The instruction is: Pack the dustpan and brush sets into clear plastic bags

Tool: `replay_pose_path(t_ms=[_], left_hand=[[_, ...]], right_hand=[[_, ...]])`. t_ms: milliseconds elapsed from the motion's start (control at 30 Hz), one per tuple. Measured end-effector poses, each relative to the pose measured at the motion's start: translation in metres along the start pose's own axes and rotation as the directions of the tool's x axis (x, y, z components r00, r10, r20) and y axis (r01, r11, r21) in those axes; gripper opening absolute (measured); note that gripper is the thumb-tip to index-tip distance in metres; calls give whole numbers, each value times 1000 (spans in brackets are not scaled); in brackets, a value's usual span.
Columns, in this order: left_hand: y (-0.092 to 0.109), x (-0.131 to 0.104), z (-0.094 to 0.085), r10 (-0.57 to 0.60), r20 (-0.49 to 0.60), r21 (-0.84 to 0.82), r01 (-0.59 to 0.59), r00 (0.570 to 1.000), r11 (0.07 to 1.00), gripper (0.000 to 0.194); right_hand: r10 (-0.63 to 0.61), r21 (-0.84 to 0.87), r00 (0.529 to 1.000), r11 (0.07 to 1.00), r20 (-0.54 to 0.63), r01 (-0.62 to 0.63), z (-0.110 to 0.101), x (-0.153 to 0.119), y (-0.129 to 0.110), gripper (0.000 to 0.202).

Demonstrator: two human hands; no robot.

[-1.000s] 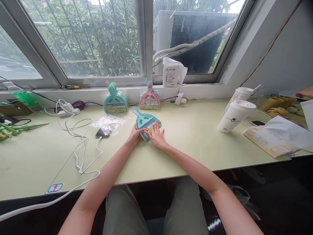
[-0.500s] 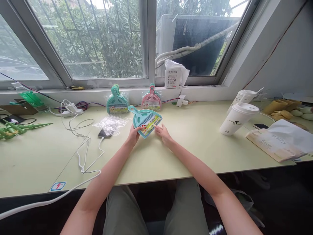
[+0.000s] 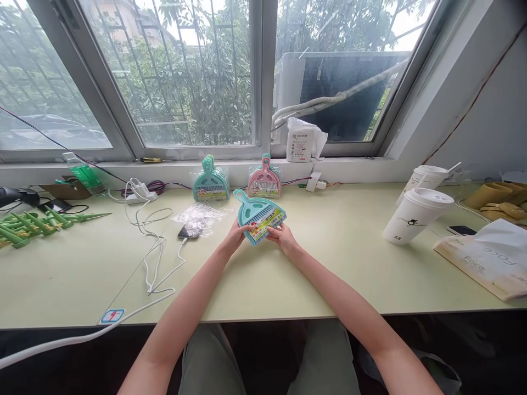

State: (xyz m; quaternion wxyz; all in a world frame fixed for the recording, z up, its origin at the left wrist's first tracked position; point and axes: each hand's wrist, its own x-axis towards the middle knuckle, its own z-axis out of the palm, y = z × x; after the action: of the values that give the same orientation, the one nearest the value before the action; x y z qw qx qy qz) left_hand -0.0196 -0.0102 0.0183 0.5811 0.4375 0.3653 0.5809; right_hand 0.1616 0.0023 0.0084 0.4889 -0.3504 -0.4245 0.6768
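Note:
A teal mini dustpan and brush set (image 3: 256, 212) with a colourful label is held tilted above the table, its handle pointing up and left. My left hand (image 3: 235, 237) grips its lower left side, thumb over the front. On the lower right edge, my right hand (image 3: 284, 239) pinches it with thumb and fingers. Behind it, wrapped green dustpan sets (image 3: 211, 184) and wrapped pink dustpan sets (image 3: 264, 180) lean against the wall under the window. Crumpled clear plastic wrap (image 3: 206, 215) lies left of my hands, partly over a phone (image 3: 188, 232).
White cables (image 3: 154, 263) run across the left side from a power strip (image 3: 141, 196). Green plastic pieces (image 3: 33, 226) lie far left. To the right stand white cups (image 3: 415, 214) beside a tissue pack (image 3: 481, 258). A wrapped packet (image 3: 300, 144) sits on the window sill.
The view has shifted, so everything sits further right and slightly lower. My right hand has closed on the dustpan set's lower edge; the left keeps its grip.

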Motion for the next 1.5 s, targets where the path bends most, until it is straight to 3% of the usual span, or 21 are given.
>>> replay_pose_path(t_ms=[100,167,233,333,367,433,500,567,700,800,867,967,1033,1133,1200,1367,1500], left_hand=[[9,4,-6,-1,-3,15,1,1000,1000,49],[17,8,-18,89,-133,66,-81,987,995,46],[23,10,-35,265,-282,264,-192,922,945,46],[23,10,-61,483,-308,626,-208,820,752,39],[20,10,-67,488,-293,684,-177,822,708,34],[13,10,-73,431,-245,737,-123,868,665,26],[8,10,-73,371,-163,778,-113,914,618,25],[6,12,-68,366,-104,825,-125,925,551,26],[8,12,-56,404,-164,863,-68,900,501,25],[7,11,-51,477,-244,850,-50,845,524,12],[5,10,-49,486,-255,868,-24,836,496,19],[4,6,-46,403,-224,936,80,887,344,22],[6,3,-41,327,-205,974,158,923,165,33],[11,-1,-33,242,-193,967,226,951,-114,51],[14,-2,-30,213,-177,949,224,961,-220,49],[16,0,-31,177,-159,917,212,971,-337,49],[15,0,-32,265,-126,933,205,956,-295,51]], right_hand=[[-21,-6,999,1000,-39,20,-3,1,-5,31],[-38,-6,997,999,-62,37,-7,2,-9,29],[-40,-8,995,999,-92,40,-13,4,-12,29],[-46,-29,990,999,-130,42,-22,9,-15,31],[-46,-42,989,998,-137,40,-26,10,-16,32],[-37,-67,989,997,-145,28,-32,13,-19,32],[-16,-84,990,996,-141,4,-38,14,-22,32],[10,-97,991,995,-132,-23,-44,15,-24,32],[44,-122,993,991,-109,-57,-51,16,-29,31],[36,-116,996,992,-88,-46,-51,14,-35,31],[37,-113,998,993,-48,-43,-49,12,-41,32],[85,-153,995,985,46,-77,-45,6,-48,33],[134,-207,988,972,83,-114,-44,3,-51,32],[190,-274,978,948,88,-160,-47,3,-50,30],[203,-280,978,943,53,-181,-50,5,-47,28],[195,-205,974,955,-114,-215,-55,13,-37,24],[186,-201,979,959,-85,-199,-48,12,-33,27]])
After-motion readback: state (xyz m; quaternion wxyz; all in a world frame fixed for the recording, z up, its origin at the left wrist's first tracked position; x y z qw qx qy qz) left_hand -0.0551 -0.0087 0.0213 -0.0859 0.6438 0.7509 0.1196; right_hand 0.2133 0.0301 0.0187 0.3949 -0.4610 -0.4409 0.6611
